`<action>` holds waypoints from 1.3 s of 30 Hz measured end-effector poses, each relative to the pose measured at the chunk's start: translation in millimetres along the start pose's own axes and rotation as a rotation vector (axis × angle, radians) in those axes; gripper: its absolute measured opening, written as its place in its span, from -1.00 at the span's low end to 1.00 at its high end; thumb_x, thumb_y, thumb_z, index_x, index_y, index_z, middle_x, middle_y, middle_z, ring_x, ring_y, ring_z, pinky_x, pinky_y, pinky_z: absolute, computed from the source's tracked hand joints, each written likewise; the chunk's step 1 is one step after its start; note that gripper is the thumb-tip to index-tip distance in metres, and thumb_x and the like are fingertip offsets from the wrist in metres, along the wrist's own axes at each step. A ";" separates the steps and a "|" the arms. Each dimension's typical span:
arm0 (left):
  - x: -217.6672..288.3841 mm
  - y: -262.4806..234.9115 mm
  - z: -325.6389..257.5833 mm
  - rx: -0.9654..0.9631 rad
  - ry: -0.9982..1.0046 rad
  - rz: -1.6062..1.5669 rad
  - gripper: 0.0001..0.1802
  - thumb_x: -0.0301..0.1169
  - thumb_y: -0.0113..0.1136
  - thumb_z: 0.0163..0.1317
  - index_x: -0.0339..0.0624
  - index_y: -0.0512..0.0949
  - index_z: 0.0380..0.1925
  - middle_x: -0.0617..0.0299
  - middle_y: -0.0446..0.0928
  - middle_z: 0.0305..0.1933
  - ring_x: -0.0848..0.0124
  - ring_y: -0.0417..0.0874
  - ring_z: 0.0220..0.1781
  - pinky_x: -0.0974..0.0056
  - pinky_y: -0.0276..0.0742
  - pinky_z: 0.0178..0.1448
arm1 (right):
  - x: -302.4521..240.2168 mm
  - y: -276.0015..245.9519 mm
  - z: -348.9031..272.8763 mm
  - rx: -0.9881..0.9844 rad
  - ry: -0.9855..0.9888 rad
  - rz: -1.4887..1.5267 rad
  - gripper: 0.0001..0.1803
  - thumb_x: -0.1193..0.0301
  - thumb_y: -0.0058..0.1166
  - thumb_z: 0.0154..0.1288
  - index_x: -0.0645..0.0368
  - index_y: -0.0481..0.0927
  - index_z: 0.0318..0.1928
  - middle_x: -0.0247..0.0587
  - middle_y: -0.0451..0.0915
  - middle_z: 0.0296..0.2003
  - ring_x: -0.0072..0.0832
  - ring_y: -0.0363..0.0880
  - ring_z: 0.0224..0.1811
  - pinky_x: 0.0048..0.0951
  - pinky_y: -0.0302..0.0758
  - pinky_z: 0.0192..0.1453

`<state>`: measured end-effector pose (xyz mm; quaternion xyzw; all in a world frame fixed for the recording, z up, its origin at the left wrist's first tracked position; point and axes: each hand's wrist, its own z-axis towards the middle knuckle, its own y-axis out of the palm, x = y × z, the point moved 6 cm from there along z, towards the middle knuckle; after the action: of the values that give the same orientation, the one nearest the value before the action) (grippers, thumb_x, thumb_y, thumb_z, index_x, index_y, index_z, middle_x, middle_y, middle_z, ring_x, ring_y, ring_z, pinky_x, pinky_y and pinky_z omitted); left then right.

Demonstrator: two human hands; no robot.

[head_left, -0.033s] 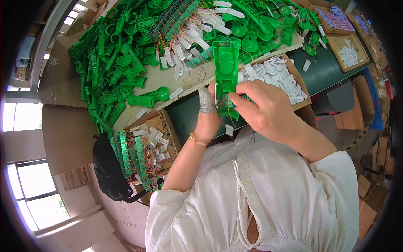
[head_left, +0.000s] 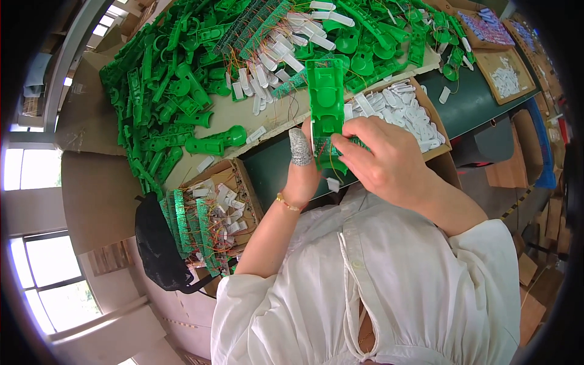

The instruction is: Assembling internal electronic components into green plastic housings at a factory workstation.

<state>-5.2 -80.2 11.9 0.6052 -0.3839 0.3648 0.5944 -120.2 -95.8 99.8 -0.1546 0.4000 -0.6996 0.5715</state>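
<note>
My left hand (head_left: 302, 157), its thumb wrapped in silvery-grey tape, holds an elongated green plastic housing half (head_left: 326, 94) from its left side. The open hollow of the housing faces me, with moulded round and ribbed shapes inside. At its lower end sits a small green circuit board (head_left: 331, 147) with thin red and yellow wires. My right hand (head_left: 386, 155) is closed in a pinch at that end, thumb and forefinger over the board and wires; exactly what they grip is hidden. A small white plastic piece (head_left: 333, 184) dangles below the housing.
A large heap of green housings (head_left: 182, 91) fills the cardboard on the far left. Circuit boards with wired white pieces (head_left: 267, 67) lie on it. A carton of white parts (head_left: 404, 112) stands right, another box of boards (head_left: 243, 182) left, beside a black bag (head_left: 159, 243).
The housing has tilted slightly to the left at its top, and my left hand has turned a little with it. The dangling white piece has shifted slightly. My right hand stays almost still.
</note>
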 end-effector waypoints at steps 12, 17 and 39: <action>-8.2 -3.1 1.7 0.016 -0.009 0.085 -0.60 -0.38 -0.23 0.27 -0.23 0.20 0.10 0.16 0.35 0.03 0.41 0.42 0.02 0.33 0.34 0.10 | 18.7 21.3 -13.1 -0.044 0.169 0.244 -0.67 0.56 0.25 -0.18 0.28 0.53 -0.28 -0.22 0.40 -0.34 -0.38 0.47 -0.37 -0.44 0.46 -0.40; -8.2 -18.6 -0.7 0.120 0.218 0.257 -0.61 -0.56 -0.25 0.12 -0.30 0.36 -0.03 0.18 0.42 -0.08 0.49 0.42 -0.07 0.39 0.31 0.07 | 39.0 24.5 -11.0 -0.018 0.344 0.564 -0.58 0.53 0.27 -0.16 0.22 0.48 -0.18 -0.18 0.48 -0.32 -0.29 0.51 -0.34 -0.36 0.46 -0.28; 7.6 -26.3 7.0 0.230 0.197 0.268 -0.73 -0.40 -0.07 0.28 -0.27 0.40 -0.05 0.18 0.52 -0.18 0.47 0.54 -0.20 0.38 0.48 -0.16 | 69.3 20.2 -16.4 -0.085 0.396 0.252 -0.62 0.28 0.18 0.03 0.22 0.55 -0.14 -0.09 0.51 -0.10 -0.20 0.48 -0.10 -0.27 0.38 -0.01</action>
<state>21.7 -87.5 7.0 0.5741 -0.3569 0.5393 0.5021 -138.2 -154.0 57.9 0.0130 0.5498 -0.6217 0.5577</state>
